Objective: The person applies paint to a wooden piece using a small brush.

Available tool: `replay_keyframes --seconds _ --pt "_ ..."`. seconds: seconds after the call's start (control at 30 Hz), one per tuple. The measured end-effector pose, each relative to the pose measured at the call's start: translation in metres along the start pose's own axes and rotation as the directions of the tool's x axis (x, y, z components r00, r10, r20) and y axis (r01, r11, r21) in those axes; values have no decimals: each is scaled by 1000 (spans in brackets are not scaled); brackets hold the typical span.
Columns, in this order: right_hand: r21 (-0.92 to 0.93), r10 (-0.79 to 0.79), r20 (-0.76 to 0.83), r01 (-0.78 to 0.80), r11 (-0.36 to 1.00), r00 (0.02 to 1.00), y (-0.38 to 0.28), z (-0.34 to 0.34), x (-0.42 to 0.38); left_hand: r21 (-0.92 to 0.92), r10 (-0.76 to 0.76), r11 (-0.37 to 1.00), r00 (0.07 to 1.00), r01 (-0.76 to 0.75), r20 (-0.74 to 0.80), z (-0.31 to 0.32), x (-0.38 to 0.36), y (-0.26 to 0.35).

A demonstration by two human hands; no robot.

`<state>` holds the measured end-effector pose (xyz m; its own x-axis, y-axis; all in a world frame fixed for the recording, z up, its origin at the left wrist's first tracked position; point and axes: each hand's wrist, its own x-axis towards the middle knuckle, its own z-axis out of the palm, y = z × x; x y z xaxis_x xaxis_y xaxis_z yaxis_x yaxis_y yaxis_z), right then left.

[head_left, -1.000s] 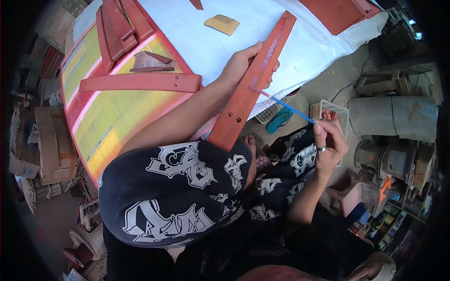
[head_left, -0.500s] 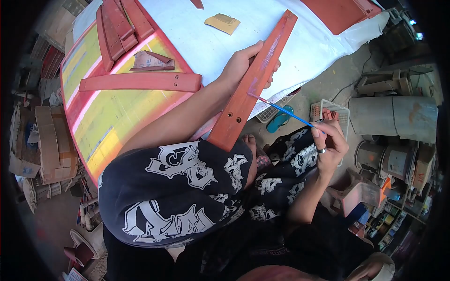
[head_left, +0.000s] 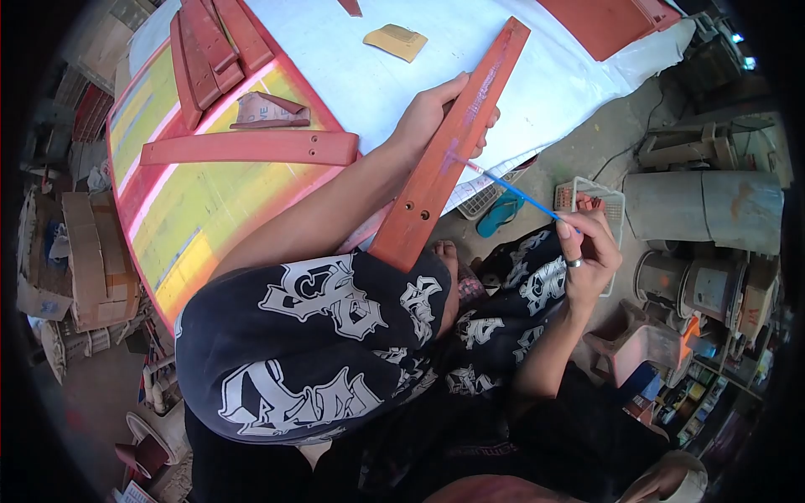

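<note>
A long reddish-brown wooden slat point(head_left: 432, 180) slants across my lap, its lower end on my thigh. My left hand point(head_left: 436, 117) is wrapped round the slat from behind, with fingertips showing at its right edge. Two dark holes mark the slat's lower part, and purplish streaks run along its upper face. Between the fingers and thumb of my right hand point(head_left: 589, 243) is a thin blue paintbrush point(head_left: 524, 196). Its tip touches the slat's face at the lower end of the purple streaks.
More reddish slats point(head_left: 251, 149) lie on the colourful board point(head_left: 210, 205) at left, near crumpled sandpaper point(head_left: 270, 111). Another tan sandpaper piece point(head_left: 395, 42) lies on the white sheet point(head_left: 335, 75). On the floor are a teal sandal point(head_left: 501, 214) and a white basket point(head_left: 616, 205).
The brush tip has moved slightly up along the slat, and a little more purple shows there. My left hand and the slat stay almost in place.
</note>
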<state>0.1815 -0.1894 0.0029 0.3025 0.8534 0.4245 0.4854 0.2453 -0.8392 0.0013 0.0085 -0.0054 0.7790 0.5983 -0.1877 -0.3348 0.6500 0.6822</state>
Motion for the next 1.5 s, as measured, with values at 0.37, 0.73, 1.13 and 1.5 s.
replay_keyframes --seconds 0.37,0.73,1.13,1.5 --pt "-20 -9 -28 9 1000 1000 2 2 5 45 19 999 1000 -19 0 1 0 0" --pt "-28 12 -53 -13 1000 999 5 3 12 1 4 1000 1000 -4 21 0 0 0" --pt "-35 21 -51 -23 999 999 6 6 11 28 -2 1000 999 1 38 0 0 2" --pt "-32 40 -47 -42 999 998 4 6 12 28 0 1000 998 -2 68 0 0 2"
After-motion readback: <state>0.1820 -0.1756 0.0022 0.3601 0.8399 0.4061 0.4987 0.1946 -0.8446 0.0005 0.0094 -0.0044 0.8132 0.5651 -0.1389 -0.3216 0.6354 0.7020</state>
